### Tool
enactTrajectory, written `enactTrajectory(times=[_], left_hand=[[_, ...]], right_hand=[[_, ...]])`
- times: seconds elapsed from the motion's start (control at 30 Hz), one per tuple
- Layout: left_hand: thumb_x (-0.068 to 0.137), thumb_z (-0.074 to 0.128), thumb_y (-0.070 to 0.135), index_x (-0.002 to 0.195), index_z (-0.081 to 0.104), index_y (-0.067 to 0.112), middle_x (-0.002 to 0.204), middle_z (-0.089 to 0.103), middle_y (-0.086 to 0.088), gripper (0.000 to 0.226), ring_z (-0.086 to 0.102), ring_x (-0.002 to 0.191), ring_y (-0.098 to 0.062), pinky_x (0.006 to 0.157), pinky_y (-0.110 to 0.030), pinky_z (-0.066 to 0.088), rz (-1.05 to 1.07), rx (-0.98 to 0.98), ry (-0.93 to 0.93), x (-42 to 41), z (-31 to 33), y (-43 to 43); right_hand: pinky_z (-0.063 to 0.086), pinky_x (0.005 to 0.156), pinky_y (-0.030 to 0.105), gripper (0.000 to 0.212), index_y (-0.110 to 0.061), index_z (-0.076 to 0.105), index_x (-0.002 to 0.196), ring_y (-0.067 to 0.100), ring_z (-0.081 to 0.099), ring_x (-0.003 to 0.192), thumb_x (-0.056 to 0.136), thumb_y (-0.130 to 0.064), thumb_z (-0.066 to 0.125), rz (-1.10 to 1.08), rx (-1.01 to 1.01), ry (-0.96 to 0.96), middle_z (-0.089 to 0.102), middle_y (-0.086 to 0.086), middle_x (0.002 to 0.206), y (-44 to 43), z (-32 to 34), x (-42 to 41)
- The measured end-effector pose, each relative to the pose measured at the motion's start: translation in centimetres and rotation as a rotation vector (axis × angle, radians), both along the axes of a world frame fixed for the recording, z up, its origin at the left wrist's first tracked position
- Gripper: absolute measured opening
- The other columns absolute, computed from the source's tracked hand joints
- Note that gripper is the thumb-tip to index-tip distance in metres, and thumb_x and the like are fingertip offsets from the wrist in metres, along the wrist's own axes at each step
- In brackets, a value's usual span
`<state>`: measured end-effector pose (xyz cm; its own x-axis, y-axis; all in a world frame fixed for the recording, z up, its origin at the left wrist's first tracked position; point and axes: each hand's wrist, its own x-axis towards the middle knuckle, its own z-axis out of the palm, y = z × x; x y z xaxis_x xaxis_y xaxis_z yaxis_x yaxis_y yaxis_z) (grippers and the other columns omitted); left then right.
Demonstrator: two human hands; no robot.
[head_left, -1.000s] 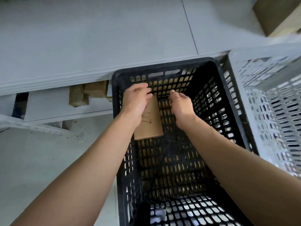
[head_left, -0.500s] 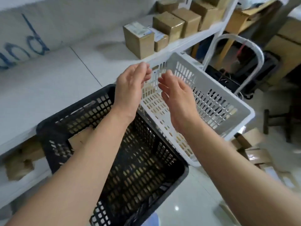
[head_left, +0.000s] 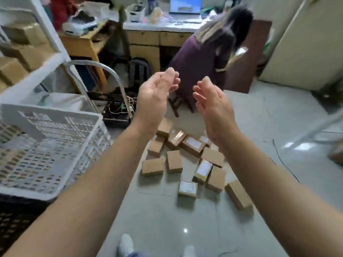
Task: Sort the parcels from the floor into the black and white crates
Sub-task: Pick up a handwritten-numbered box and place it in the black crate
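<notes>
Several small brown cardboard parcels [head_left: 174,161] lie scattered on the grey tiled floor in the middle of the view, some with white labels. My left hand [head_left: 154,101] and my right hand [head_left: 211,106] are raised in front of me, palms facing each other, fingers relaxed and holding nothing, well above the parcels. The white slotted crate [head_left: 61,117] stands at the left. Below it at the bottom left edge shows a corner of the black crate [head_left: 13,217].
A white shelf rack [head_left: 37,71] with brown boxes is at the far left. A person in a purple top [head_left: 202,58] crouches beyond the parcels by a wooden desk. A metal trolley handle [head_left: 104,71] and tangled cables lie behind the white crate.
The view has swung right from the black crate to the floor parcels. Both hands let go of the brown parcel in the black crate and now hang empty in the air.
</notes>
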<state>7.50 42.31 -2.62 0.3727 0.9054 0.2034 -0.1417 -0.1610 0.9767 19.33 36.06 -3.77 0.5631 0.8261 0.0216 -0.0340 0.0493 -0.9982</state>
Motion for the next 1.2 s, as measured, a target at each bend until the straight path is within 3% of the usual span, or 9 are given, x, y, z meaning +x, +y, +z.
enactTrajectory(times=[0.13, 0.23, 0.3, 0.4, 0.57, 0.67, 0.83, 1.0, 1.2], left_hand=[[0.095, 0.047, 0.039, 0.097, 0.066, 0.016, 0.106, 0.068, -0.010, 0.030, 0.065, 0.100, -0.017, 0.076, -0.019, 0.047, -0.208, -0.020, 0.010, 9.9, 0.2, -3.7], [0.097, 0.046, 0.036, 0.098, 0.066, 0.014, 0.104, 0.068, -0.008, 0.030, 0.065, 0.098, -0.015, 0.062, -0.012, 0.050, -0.343, -0.063, 0.019, 15.9, 0.2, -6.0], [0.098, 0.046, 0.034, 0.095, 0.066, 0.015, 0.099, 0.068, -0.005, 0.028, 0.065, 0.094, -0.013, 0.066, -0.010, 0.049, -0.407, -0.072, 0.036, 19.4, -0.2, -7.3], [0.098, 0.047, 0.031, 0.095, 0.065, 0.011, 0.094, 0.066, -0.004, 0.027, 0.064, 0.091, -0.014, 0.079, -0.023, 0.051, -0.504, -0.111, 0.051, 23.9, -1.2, -8.3], [0.099, 0.045, 0.031, 0.101, 0.065, 0.009, 0.099, 0.068, -0.005, 0.030, 0.065, 0.091, -0.013, 0.077, -0.017, 0.047, -0.598, -0.122, 0.153, 30.6, -3.6, -8.0], [0.099, 0.044, 0.030, 0.104, 0.064, 0.006, 0.101, 0.067, -0.007, 0.032, 0.065, 0.095, -0.017, 0.082, -0.019, 0.048, -0.649, -0.146, 0.199, 34.5, -5.8, -7.5], [0.100, 0.043, 0.029, 0.108, 0.062, 0.002, 0.107, 0.065, -0.013, 0.034, 0.063, 0.096, -0.019, 0.082, -0.019, 0.048, -0.714, -0.202, 0.321, 39.3, -10.3, -8.3], [0.100, 0.043, 0.031, 0.105, 0.063, 0.008, 0.104, 0.066, -0.009, 0.031, 0.063, 0.096, -0.018, 0.082, -0.021, 0.047, -0.727, -0.237, 0.395, 43.0, -15.4, -9.2], [0.098, 0.044, 0.035, 0.102, 0.063, 0.013, 0.100, 0.066, -0.002, 0.029, 0.063, 0.093, -0.015, 0.079, -0.022, 0.045, -0.636, -0.279, 0.486, 47.2, -25.0, -10.0]], right_hand=[[0.043, 0.102, 0.039, 0.025, -0.025, 0.063, 0.093, 0.013, 0.061, 0.107, 0.093, -0.047, 0.051, -0.249, -0.006, 0.065, 0.066, -0.003, 0.107, -6.2, -0.2, 9.3], [0.043, 0.102, 0.038, 0.026, -0.022, 0.062, 0.099, 0.012, 0.060, 0.108, 0.093, -0.045, 0.052, -0.411, -0.024, 0.103, 0.065, -0.001, 0.111, -10.2, -1.0, 14.7], [0.044, 0.101, 0.037, 0.028, -0.022, 0.062, 0.102, 0.012, 0.060, 0.107, 0.093, -0.046, 0.051, -0.497, -0.031, 0.108, 0.065, -0.001, 0.111, -12.2, -1.7, 17.5], [0.043, 0.101, 0.036, 0.040, -0.019, 0.060, 0.111, 0.014, 0.058, 0.112, 0.090, -0.051, 0.050, -0.591, -0.052, 0.118, 0.063, -0.002, 0.114, -14.1, -3.2, 21.2], [0.043, 0.096, 0.031, 0.026, -0.024, 0.060, 0.088, 0.015, 0.059, 0.106, 0.092, -0.048, 0.051, -0.724, -0.069, 0.188, 0.062, -0.005, 0.098, -14.9, -6.1, 26.7], [0.043, 0.094, 0.031, 0.027, -0.022, 0.059, 0.088, 0.015, 0.060, 0.104, 0.093, -0.047, 0.051, -0.780, -0.106, 0.234, 0.061, -0.004, 0.096, -15.1, -8.7, 29.5], [0.041, 0.092, 0.027, 0.031, -0.017, 0.057, 0.106, 0.013, 0.059, 0.106, 0.094, -0.045, 0.051, -0.862, -0.183, 0.354, 0.061, -0.002, 0.104, -16.4, -13.6, 32.8], [0.040, 0.093, 0.028, 0.022, -0.026, 0.056, 0.084, 0.008, 0.056, 0.090, 0.093, -0.045, 0.052, -0.870, -0.265, 0.394, 0.058, -0.010, 0.087, -18.0, -18.1, 36.3], [0.038, 0.077, 0.023, 0.026, -0.022, 0.056, 0.084, 0.010, 0.051, 0.085, 0.094, -0.045, 0.051, -0.797, -0.363, 0.418, 0.055, -0.004, 0.089, -18.9, -26.4, 40.5]])
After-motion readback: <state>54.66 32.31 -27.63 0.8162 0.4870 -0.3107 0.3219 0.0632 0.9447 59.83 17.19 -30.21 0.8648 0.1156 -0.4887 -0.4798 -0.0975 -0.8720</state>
